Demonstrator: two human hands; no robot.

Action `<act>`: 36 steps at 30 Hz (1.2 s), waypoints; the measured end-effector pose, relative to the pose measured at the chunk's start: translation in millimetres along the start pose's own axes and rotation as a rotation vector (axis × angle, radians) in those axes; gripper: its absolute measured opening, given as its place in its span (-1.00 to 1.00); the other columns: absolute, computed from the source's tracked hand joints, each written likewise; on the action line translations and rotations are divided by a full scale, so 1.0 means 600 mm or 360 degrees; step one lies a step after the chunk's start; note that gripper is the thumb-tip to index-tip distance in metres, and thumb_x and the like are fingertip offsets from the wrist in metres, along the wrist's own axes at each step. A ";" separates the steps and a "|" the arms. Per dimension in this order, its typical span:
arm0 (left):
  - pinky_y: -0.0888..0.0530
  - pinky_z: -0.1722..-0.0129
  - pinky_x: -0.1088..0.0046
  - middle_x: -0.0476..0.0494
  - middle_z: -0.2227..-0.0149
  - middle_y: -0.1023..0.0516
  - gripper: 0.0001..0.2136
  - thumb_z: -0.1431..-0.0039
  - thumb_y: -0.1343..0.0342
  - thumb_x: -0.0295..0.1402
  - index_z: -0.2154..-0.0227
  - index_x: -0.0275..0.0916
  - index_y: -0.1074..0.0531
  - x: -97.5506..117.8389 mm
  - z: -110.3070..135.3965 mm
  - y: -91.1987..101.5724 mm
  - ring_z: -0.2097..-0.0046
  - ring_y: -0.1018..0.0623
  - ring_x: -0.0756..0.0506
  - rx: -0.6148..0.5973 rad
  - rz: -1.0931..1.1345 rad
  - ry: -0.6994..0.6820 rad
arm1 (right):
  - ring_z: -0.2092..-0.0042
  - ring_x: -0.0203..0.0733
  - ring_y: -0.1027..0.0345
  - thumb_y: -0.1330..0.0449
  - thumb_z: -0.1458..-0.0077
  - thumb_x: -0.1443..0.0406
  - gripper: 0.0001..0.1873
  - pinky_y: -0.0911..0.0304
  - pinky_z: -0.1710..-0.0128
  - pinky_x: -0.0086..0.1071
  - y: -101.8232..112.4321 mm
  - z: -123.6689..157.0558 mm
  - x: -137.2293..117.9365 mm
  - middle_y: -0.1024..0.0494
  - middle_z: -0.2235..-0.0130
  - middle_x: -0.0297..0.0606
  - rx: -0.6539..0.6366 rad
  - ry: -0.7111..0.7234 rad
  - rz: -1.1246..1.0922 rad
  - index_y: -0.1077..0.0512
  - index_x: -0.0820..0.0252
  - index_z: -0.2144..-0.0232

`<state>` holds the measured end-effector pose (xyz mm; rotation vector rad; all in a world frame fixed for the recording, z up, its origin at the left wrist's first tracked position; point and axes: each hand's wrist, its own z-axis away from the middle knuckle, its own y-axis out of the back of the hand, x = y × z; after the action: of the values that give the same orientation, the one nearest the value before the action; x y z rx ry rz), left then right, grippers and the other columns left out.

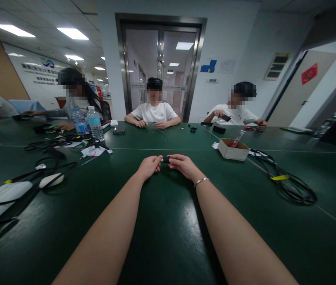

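Both hands meet over the green table, pinching a small black object (165, 160) with a silvery end; its exact kind is too small to tell. My left hand (150, 167) has its fingers closed at the silvery end. At the black end, the thumb and fingertips of my right hand (183, 164) are closed, with a silver bracelet (201, 181) on that wrist. The object lies roughly level between the two hands, and the fingers cover parts of it.
To the right stand a small cardboard box (233, 150) and a coil of black cable (294, 186). Tangled cables, papers (93, 151), a white mouse (51, 180) and two water bottles (95, 124) are on the left. Several people sit around the green table (162, 221).
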<state>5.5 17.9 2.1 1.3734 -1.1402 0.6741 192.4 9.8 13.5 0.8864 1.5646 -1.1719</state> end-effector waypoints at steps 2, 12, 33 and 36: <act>-0.29 0.54 0.54 -0.05 0.60 -0.42 -0.59 -0.15 0.08 0.02 0.50 -0.27 -0.33 0.001 0.001 -0.001 0.56 -0.40 0.03 -0.0002 0.0033 0.0001 | 0.42 -0.35 -0.41 -0.34 0.11 0.50 -0.79 -0.42 0.42 -0.53 -0.001 0.000 0.000 -0.54 0.30 -0.17 0.0010 -0.0001 -0.0007 -0.52 0.33 0.33; -0.33 0.49 0.56 -0.01 0.49 -0.42 -0.77 -0.01 -0.18 -0.24 0.35 -0.27 -0.34 0.010 0.009 -0.003 0.49 -0.41 0.04 0.0053 0.0138 -0.0103 | 0.46 -0.35 -0.40 -0.33 0.07 0.50 -0.84 -0.41 0.47 -0.58 -0.001 -0.004 0.002 -0.53 0.40 -0.20 0.0083 -0.0022 0.0009 -0.51 0.35 0.34; -0.34 0.52 0.59 -0.08 0.43 -0.43 -0.81 -0.19 0.04 -0.30 0.23 -0.28 -0.36 0.024 0.011 -0.005 0.46 -0.41 0.04 0.0066 0.0259 0.0064 | 0.47 -0.36 -0.41 -0.27 0.04 0.55 -0.84 -0.41 0.47 -0.60 -0.002 -0.005 0.000 -0.53 0.39 -0.20 0.0061 -0.0032 0.0013 -0.49 0.36 0.34; -0.34 0.52 0.60 -0.07 0.41 -0.43 -0.83 -0.15 0.00 -0.36 0.21 -0.27 -0.36 0.025 0.010 -0.005 0.44 -0.41 0.04 0.0085 0.0222 0.0051 | 0.47 -0.37 -0.40 -0.28 0.05 0.55 -0.84 -0.40 0.46 -0.60 -0.002 -0.005 0.001 -0.53 0.39 -0.21 0.0064 -0.0025 0.0011 -0.49 0.37 0.34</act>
<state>12.1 8.0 13.4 1.3317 -1.2082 0.8291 190.3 12.1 13.5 0.9059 1.5287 -1.2066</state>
